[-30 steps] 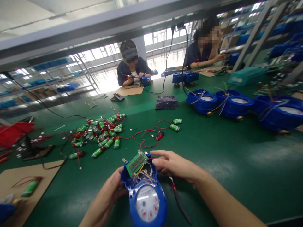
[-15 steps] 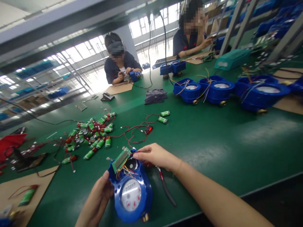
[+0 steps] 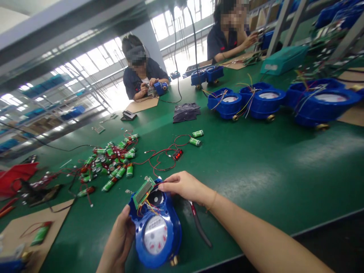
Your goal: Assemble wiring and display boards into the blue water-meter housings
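Note:
A blue water meter (image 3: 174, 231) with a round white dial (image 3: 155, 236) lies at the front of the bench. My left hand (image 3: 123, 231) grips its left side, thumb on the rim. A green circuit board with a display (image 3: 143, 192) leans out of the meter's open upper compartment, with thin coloured wires (image 3: 148, 206) below it. My right hand (image 3: 186, 186) is at the compartment's upper right edge, thumb and forefinger pinched on a thin red wire. Its other fingers are partly hidden. Pliers with dark handles (image 3: 201, 227) lie just right of the meter.
A small panel meter with red digits (image 3: 178, 154) sits beyond, wired to two green batteries (image 3: 195, 141). Many more batteries (image 3: 113, 161) are heaped at left. Several blue meters (image 3: 224, 104) line the right. A grey cloth (image 3: 186, 112) lies midway. Two people work across the bench.
The red digits on the panel meter read differently now, and a small orange light shows on the circuit board. Both hands keep their hold; the view has shifted slightly.

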The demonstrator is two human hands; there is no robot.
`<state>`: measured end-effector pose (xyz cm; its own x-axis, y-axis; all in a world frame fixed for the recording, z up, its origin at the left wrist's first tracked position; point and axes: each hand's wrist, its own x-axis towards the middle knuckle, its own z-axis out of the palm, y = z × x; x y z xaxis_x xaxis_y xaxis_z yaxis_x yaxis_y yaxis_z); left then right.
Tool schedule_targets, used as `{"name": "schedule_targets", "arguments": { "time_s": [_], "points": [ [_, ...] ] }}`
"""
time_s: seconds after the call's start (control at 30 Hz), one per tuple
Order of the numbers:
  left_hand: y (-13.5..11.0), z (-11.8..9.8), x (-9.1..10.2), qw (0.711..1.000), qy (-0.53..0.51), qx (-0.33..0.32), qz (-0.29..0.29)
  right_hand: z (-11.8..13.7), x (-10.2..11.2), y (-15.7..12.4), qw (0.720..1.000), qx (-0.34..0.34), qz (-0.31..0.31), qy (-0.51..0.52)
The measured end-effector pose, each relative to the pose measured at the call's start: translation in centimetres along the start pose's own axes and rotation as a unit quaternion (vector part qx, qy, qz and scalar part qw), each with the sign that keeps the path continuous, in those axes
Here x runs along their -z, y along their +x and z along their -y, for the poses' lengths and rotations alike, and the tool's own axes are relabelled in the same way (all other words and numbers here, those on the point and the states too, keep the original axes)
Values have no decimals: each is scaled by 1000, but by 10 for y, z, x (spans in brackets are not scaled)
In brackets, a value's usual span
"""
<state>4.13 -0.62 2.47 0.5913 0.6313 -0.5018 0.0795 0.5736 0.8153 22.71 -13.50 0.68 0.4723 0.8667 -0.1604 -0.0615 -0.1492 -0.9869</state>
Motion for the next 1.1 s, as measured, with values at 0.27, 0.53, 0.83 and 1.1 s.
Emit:
{"name": "schedule_targets", "arguments": {
  "time_s": [0.27, 0.53, 0.83, 1.1],
  "points": [
    [10, 15, 12, 999, -40, 0, 7, -2, 0, 3, 1000, 5, 6, 13],
    [14, 18, 19, 998, -58, 34, 10, 0, 1, 1, 1000, 2, 0, 2],
    [8, 18, 11, 998, -66, 16, -2, -2, -1, 1, 1000, 5, -2, 1],
    [14, 21, 18, 996, -81, 22, 11, -5, -1, 3, 1000, 7, -17, 9]
  ]
}}
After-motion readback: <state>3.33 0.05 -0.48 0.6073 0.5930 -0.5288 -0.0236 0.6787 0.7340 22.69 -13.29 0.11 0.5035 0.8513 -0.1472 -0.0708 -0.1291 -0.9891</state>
